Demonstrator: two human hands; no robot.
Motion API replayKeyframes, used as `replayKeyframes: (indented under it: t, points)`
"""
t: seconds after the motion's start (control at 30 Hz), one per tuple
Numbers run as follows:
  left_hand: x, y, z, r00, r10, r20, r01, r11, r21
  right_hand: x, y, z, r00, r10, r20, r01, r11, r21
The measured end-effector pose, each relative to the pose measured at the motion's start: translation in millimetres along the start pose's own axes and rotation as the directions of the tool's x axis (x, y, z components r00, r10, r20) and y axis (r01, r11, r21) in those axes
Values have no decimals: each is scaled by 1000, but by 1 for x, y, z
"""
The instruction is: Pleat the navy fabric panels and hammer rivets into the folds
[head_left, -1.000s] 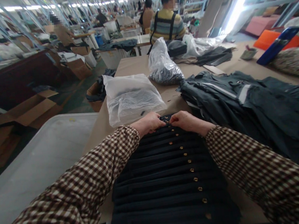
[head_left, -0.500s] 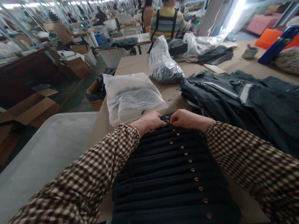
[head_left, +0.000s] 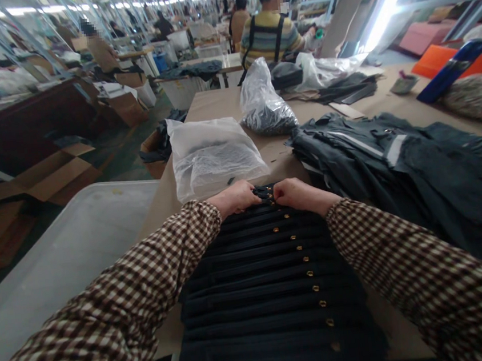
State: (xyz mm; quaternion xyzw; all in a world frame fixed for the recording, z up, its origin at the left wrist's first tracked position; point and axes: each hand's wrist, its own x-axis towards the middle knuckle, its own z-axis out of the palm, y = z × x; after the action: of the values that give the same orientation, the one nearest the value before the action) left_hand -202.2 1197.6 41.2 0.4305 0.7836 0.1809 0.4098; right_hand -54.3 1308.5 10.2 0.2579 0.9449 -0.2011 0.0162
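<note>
A row of overlapping dark fabric pieces runs away from me down the table. Most carry a small gold-coloured metal piece, forming a line on the right side. At the far end, my left hand is closed, its thumb and fingers pinching the dark fabric edge. Close beside it, my right hand also pinches the fabric, next to the gold-coloured pieces. Between the hands, several fabric edges are bunched together. Both fingertips are partly hidden, and how many layers each hand grips cannot be told.
Beyond my hands lie a white plastic bag and a clear bag of dark pieces. Dark garments are heaped at the right. A white bin stands left of the table. A person in a striped top works farther back.
My left hand has shifted slightly left, away from the right hand, which stays nearly in place. More of the bunched fabric edges now shows between them.
</note>
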Motion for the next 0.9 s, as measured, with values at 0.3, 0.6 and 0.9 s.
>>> replayKeyframes:
  t: [0.3, 0.6, 0.9]
  points:
    - [-15, 10, 0, 1000, 27, -2, -26, 918, -397, -33, -40, 10, 915, -136, -380, 277, 896, 346]
    - [-19, 14, 10, 997, 6, 71, 39, 785, -618, -32, -51, 22, 871, -14, -490, 354, 711, 608]
    - [-27, 6, 8, 982, 62, 178, 68, 764, -641, -42, -20, -4, 898, 8, -441, 220, 859, 463]
